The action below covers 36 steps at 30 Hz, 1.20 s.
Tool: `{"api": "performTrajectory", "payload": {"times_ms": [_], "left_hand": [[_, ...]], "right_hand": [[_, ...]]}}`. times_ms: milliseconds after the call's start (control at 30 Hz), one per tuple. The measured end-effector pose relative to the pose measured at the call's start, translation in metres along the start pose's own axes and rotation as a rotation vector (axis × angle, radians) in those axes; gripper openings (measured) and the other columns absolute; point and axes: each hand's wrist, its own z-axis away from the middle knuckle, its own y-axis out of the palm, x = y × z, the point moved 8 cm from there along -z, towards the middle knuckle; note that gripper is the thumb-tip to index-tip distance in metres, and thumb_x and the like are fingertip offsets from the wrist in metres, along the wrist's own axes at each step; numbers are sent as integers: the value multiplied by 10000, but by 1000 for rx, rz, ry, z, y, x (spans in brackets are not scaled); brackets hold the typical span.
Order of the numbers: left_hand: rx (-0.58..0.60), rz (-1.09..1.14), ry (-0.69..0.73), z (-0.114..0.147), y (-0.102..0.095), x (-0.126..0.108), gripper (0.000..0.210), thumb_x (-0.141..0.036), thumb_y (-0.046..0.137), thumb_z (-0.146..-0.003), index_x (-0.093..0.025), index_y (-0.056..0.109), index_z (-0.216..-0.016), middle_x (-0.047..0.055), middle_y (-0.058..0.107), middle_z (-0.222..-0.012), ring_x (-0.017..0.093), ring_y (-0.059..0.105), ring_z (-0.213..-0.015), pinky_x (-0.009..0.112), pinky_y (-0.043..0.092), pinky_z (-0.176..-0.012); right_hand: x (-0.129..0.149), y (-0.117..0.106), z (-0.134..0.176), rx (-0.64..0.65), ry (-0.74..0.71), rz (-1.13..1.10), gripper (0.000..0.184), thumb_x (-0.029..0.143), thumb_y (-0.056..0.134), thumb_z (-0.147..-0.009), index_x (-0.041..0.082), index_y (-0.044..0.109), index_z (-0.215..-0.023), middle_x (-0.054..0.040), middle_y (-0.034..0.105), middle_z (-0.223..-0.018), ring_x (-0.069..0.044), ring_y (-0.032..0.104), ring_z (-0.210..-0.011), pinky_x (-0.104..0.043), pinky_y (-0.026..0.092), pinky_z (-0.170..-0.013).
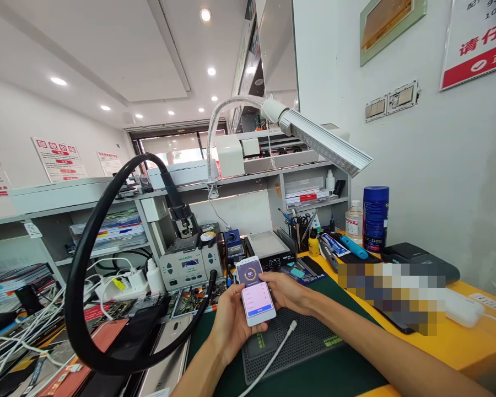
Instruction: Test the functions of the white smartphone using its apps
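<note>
A white smartphone (pixel 255 291) is held upright above the bench, its lit screen showing a round gauge and a blue bar at the bottom. My left hand (pixel 232 318) wraps around its left side and lower edge, with the thumb on the left rim. From the right, my right hand (pixel 287 292) grips the other side of the phone, thumb near the screen; its other fingers are hidden behind. Below lies a dark perforated pad (pixel 301 336) on a green mat (pixel 330 368). A white charging cable (pixel 278 351) rests across the pad, its plug apart from the phone.
A thick black hose (pixel 72 286) loops over the left side from a grey rework station (pixel 186 270). Phones, circuit boards and tangled white cables crowd the left. A lamp (pixel 326 140) hangs overhead. Bottles, a blue can (pixel 375 219) and a tool holder (pixel 300 231) stand behind, right.
</note>
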Motion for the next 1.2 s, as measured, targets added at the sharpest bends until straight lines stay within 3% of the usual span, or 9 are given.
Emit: {"api": "performTrajectory", "payload": {"times_ms": [633,1100,1200], "left_hand": [[14,-1,20,0,2,-1,429,-414,493,-860,-125,527,-1175,103,661,-843,228,637,-650,317,506,-518],[18,2,21,-2,0,0,410,-331,522,-822,-119,518,-1172,104,657,-868,225,636,-665,315,511,-524],[34,5,24,-1,1,0,420,-299,523,-807,-110,523,-1182,113,662,-886,225,638,-678,324,518,-544]], "right_hand": [[-1,2,-1,26,-24,-50,418,445,435,-892,123,607,-1095,-129,715,-979,-205,623,-746,-295,433,-632],[-1,-2,-2,-5,-27,-55,383,400,449,-895,124,599,-1115,-123,719,-958,-201,632,-720,-278,430,-581],[-3,-5,-4,-59,-37,-45,367,371,485,-876,132,588,-1134,-118,727,-938,-213,650,-722,-287,447,-578]]}}
